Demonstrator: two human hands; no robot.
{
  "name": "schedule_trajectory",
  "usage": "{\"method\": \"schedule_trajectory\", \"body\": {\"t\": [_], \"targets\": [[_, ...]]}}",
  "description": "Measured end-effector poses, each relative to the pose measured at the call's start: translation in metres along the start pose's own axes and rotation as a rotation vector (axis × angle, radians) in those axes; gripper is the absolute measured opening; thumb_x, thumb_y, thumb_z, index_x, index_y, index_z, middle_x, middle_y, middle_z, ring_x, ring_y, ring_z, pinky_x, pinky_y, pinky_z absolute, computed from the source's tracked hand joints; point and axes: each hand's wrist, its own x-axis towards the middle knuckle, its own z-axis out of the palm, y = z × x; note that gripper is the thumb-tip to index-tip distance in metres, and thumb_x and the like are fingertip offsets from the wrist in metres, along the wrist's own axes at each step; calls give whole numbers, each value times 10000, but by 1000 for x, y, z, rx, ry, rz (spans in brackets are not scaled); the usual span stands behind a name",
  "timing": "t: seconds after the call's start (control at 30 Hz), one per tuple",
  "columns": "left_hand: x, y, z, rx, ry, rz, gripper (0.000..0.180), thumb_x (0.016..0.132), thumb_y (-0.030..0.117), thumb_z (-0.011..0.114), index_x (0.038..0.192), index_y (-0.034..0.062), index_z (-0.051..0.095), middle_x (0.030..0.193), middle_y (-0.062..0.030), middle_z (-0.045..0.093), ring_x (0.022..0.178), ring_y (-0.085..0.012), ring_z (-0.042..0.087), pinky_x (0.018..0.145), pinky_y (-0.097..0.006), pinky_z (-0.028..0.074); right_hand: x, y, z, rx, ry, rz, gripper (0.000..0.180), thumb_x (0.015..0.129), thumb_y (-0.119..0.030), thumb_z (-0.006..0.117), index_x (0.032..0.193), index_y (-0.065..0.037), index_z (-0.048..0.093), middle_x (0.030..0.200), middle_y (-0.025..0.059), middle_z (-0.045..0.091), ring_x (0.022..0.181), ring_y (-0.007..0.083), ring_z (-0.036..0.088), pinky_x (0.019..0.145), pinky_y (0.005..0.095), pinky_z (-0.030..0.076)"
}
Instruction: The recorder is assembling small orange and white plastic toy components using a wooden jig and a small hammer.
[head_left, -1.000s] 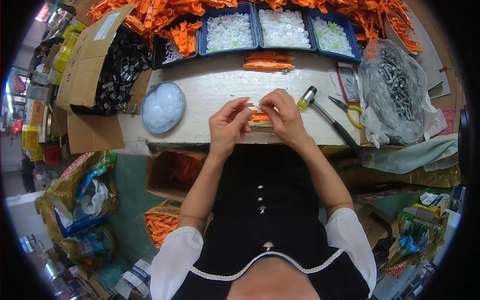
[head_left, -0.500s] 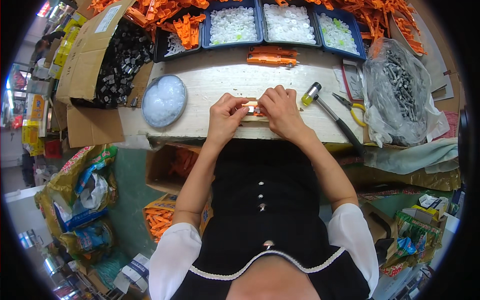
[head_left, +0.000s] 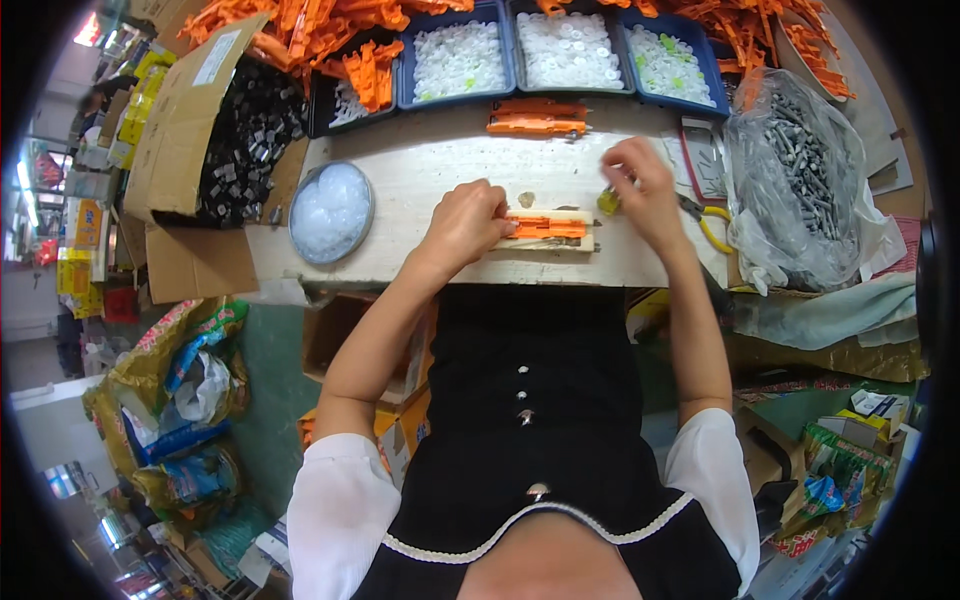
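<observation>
My left hand (head_left: 466, 222) has its fingers closed at the left end of an orange plastic part (head_left: 545, 228). That part lies lengthwise in a pale wooden block (head_left: 572, 245) near the table's front edge, with a thin metal strip along it. My right hand (head_left: 645, 190) is raised off the block to the right, fingers bent and thumb apart, with nothing visible between them. It hovers over a hammer whose yellow head end (head_left: 608, 203) shows below the thumb; hand and forearm hide most of the rest.
Behind lie orange parts (head_left: 537, 125) and blue trays (head_left: 460, 98) of white plastic pieces. Left are a round dish (head_left: 332, 213) and a carton (head_left: 185, 130) of black pieces. Right are yellow-handled pliers (head_left: 716, 230) and a clear bag (head_left: 795, 180) of metal pins.
My right hand has left the orange part and moved right, over the hammer. My left hand stays at the part's left end. The block and orange part now show more fully.
</observation>
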Motion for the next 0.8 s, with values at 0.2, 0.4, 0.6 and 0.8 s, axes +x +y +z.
{"method": "schedule_trajectory", "body": {"t": [0.2,0.4,0.6,0.8], "targets": [[35,-2,-26,2,-181,79,209,647,153,719,763,7,625,668,-120,593,596,-215,552,561,-320,432,-6,73,-66,-356,189,153,79,770,-28,543,840,-8,573,828,136,528,738,281,541,656,337,428],[159,6,-35,174,140,160,146,690,171,640,758,42,642,769,-165,618,721,-339,591,644,-410,468,-3,91,-78,-646,30,282,148,743,-25,503,878,-10,564,900,191,524,834,376,532,720,440,437],[239,12,-15,213,318,309,224,691,206,657,817,28,606,1099,-174,553,906,-354,569,761,-441,466,25,83,-76,-738,67,248,177,748,-54,493,902,14,549,907,210,513,815,381,549,718,442,457],[235,13,9,397,296,341,98,691,108,543,696,32,604,751,-179,596,721,-352,597,610,-455,478,18,92,-69,-802,-45,321,138,771,-55,459,865,4,542,873,214,544,740,364,596,639,435,494]]}}
